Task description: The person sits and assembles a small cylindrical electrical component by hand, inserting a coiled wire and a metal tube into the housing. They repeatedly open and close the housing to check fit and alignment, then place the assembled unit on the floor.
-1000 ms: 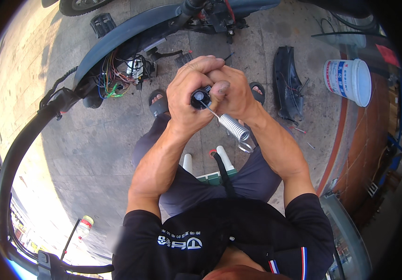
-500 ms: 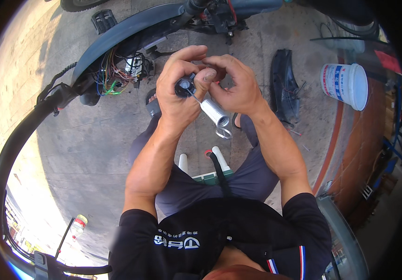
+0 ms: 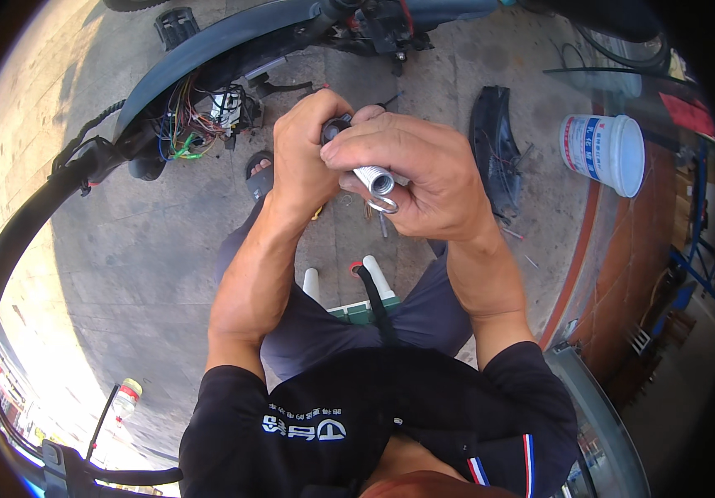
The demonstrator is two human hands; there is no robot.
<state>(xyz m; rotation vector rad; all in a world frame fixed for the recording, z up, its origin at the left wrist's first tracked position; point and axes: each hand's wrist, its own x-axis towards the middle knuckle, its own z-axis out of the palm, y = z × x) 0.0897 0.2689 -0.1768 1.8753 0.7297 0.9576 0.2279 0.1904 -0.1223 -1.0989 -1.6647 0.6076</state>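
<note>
My left hand point(image 3: 297, 162) is closed round a black round part point(image 3: 335, 126), of which only the near end shows. A silver coil spring point(image 3: 374, 179) with a wire loop at its free end points toward me. My right hand point(image 3: 428, 170) is wrapped round the spring, its thumb and fingers reaching to the rim of the black part. Both hands meet in front of me above the ground. How the spring joins the black part is hidden by my right fingers.
Beyond my hands stands a vehicle with a long dark frame point(image 3: 200, 62) and a bundle of exposed wires point(image 3: 187, 124). A black curved panel point(image 3: 492, 149) lies on the paving to the right, near a white bucket point(image 3: 604, 153). My sandalled foot point(image 3: 261, 176) shows at left.
My right hand has moved from beside the left fingers down onto the spring and now wraps round it. The spring has become partly covered, and my left fingers have curled farther in.
</note>
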